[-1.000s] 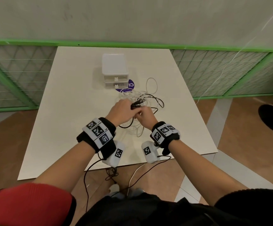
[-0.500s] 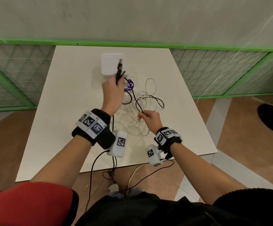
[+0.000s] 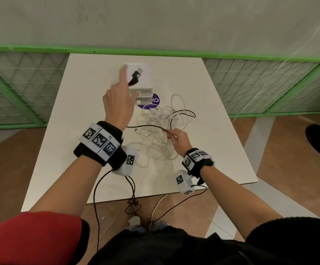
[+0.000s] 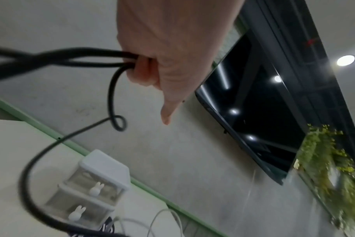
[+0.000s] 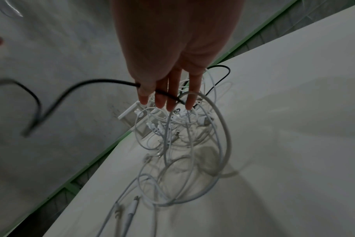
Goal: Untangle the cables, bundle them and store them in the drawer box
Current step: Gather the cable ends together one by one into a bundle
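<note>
The left hand rose away from the right hand and went up over the drawer box, carrying the black cable plug end with it. The cable drew out of the white tangle, its span stretching between both hands.

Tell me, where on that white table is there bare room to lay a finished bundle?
The white table is bare along its left side, left of the small white drawer box, and along the right edge beyond the tangle of white cables. The middle is crowded: tangle, purple round sticker, black cable.
</note>
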{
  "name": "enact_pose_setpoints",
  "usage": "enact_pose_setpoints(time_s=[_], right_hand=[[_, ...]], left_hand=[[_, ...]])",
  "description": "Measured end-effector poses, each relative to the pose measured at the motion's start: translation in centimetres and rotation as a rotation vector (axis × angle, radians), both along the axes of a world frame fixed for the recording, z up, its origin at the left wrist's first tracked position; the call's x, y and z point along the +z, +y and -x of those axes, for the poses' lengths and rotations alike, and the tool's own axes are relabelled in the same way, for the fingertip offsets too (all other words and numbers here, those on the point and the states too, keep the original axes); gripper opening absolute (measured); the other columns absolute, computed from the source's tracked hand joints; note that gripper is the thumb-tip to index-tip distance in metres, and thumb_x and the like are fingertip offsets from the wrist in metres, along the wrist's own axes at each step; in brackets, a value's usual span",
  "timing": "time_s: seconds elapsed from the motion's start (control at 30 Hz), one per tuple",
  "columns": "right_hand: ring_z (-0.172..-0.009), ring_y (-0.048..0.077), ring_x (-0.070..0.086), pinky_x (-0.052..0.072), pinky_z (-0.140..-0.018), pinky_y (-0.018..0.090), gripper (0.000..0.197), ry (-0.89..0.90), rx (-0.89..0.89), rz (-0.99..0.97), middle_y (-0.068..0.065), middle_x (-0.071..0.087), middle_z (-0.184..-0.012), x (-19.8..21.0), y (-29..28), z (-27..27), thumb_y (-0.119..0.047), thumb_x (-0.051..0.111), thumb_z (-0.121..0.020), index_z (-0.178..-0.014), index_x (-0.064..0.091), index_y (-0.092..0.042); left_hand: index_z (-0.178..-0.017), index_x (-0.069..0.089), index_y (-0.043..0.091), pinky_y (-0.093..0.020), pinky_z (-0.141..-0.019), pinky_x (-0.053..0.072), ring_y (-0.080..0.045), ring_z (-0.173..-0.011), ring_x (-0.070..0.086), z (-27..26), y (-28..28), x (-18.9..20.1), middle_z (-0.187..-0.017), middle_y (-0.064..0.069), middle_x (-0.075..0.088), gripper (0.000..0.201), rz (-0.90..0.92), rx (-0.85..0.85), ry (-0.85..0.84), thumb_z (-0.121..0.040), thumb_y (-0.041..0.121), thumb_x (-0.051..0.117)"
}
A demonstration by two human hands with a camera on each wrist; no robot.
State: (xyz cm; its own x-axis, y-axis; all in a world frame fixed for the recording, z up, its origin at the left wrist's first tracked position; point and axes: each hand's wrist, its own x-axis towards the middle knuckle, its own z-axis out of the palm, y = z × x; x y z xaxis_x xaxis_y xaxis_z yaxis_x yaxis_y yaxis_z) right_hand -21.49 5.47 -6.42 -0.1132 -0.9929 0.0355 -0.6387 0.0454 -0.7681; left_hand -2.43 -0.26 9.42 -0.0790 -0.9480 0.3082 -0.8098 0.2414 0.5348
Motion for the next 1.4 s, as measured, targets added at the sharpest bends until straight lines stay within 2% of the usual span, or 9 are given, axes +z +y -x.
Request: enact_pose_setpoints(time_s=[0.13,0.33,0.63,0.8,0.9,1.1,1.2,1.27,1.4], right_hand=[[-0.074,0.029,0.057,0.042,-0.071,0.031,0.024,0.012,0.071,0.017,0.022,0.064,-0.081,1.0,-0.6,-1.2,-0.007,0.05,-0.093,-0.11,0.067,-0.003],[-0.071,0.016,0.053,0.036,-0.063,0.005,0.019,-0.034,0.087,0.083,0.019,0.068,-0.081,2.6,-0.5,-2.5,-0.004,0.051,-0.093,-0.096,0.069,0.002],[-0.063,0.014,0.06,0.042,-0.062,0.015,0.014,-0.115,-0.059,0.137,0.019,0.072,-0.077,1.9,0.5,-2.8,-0.01,0.065,-0.085,-0.088,0.073,0.0],[-0.081,0.014,0.065,0.043,-0.071,0.004,0.018,-0.205,-0.162,0.117,0.015,0.072,-0.093,0.9,0.8,-2.0,-0.011,0.067,-0.084,-0.095,0.072,0.002],[-0.075,0.001,0.061,0.042,-0.07,0.001,0.02,-0.239,-0.207,0.084,0.016,0.071,-0.097,0.2,0.4,-1.3,-0.011,0.065,-0.086,-0.1,0.07,0.002],[-0.095,0.013,0.063,0.039,-0.075,-0.003,0.019,-0.212,-0.196,0.031,0.014,0.071,-0.102,-0.3,-0.9,-0.3,-0.012,0.061,-0.088,-0.1,0.071,-0.002],[-0.084,0.017,0.063,0.043,-0.071,0.007,0.019,-0.175,-0.169,0.019,0.015,0.072,-0.092,-0.2,-1.4,-0.4,-0.015,0.061,-0.089,-0.098,0.072,-0.004],[-0.081,0.023,0.064,0.044,-0.071,0.016,0.019,-0.121,-0.115,0.0,0.016,0.072,-0.089,-0.4,-1.6,-0.5,-0.015,0.061,-0.089,-0.098,0.072,-0.004],[-0.075,0.021,0.06,0.043,-0.072,0.024,0.022,0.021,-0.066,-0.079,0.011,0.073,-0.084,-0.6,-1.7,-0.5,-0.023,0.056,-0.092,-0.094,0.073,-0.009]], left_hand=[[-0.114,0.065,0.013,-0.034,-0.064,0.042,-0.032,-0.077,0.06,2.2,1.4,-2.0,-0.083,-0.012,0.065,0.028,-0.083,-0.286,-0.043,-0.092,0.028,0.056],[-0.102,0.062,0.003,-0.042,-0.07,0.043,-0.039,-0.088,0.059,3.6,2.2,-4.6,-0.097,-0.018,0.062,0.023,-0.176,-0.367,-0.129,-0.095,0.015,0.044],[-0.102,0.061,0.004,-0.037,-0.074,0.042,-0.035,-0.098,0.059,3.4,2.7,-6.3,-0.106,-0.017,0.063,0.026,-0.195,-0.429,-0.556,-0.096,0.023,0.045],[-0.093,0.066,0.004,-0.032,-0.06,0.035,-0.034,-0.075,0.058,3.3,2.0,-3.9,-0.078,-0.013,0.063,0.028,-0.206,-0.341,-0.088,-0.096,0.026,0.048],[-0.076,0.059,0.002,-0.023,-0.047,0.025,-0.013,-0.048,0.038,3.2,2.1,-1.5,-0.053,0.0,0.044,0.027,-0.139,-0.289,0.25,-0.094,0.021,0.052],[-0.062,0.048,0.015,-0.015,-0.043,0.026,0.0,-0.041,0.037,3.1,2.0,1.5,-0.051,0.01,0.036,0.033,-0.006,-0.187,0.63,-0.094,0.009,0.048],[-0.085,0.06,0.001,-0.015,-0.052,0.032,-0.006,-0.059,0.055,2.0,0.7,1.8,-0.076,-0.009,0.061,0.024,-0.04,-0.078,0.359,-0.097,0.011,0.042],[-0.108,0.057,0.0,-0.031,-0.066,0.033,-0.034,-0.082,0.058,1.1,0.0,1.3,-0.108,-0.018,0.056,0.023,-0.011,0.012,0.04,-0.098,0.011,0.039],[-0.114,0.054,0.003,-0.035,-0.055,0.031,-0.028,-0.06,0.046,0.6,0.1,0.6,-0.115,-0.017,0.05,0.024,0.179,0.02,-0.138,-0.094,0.006,0.041]])
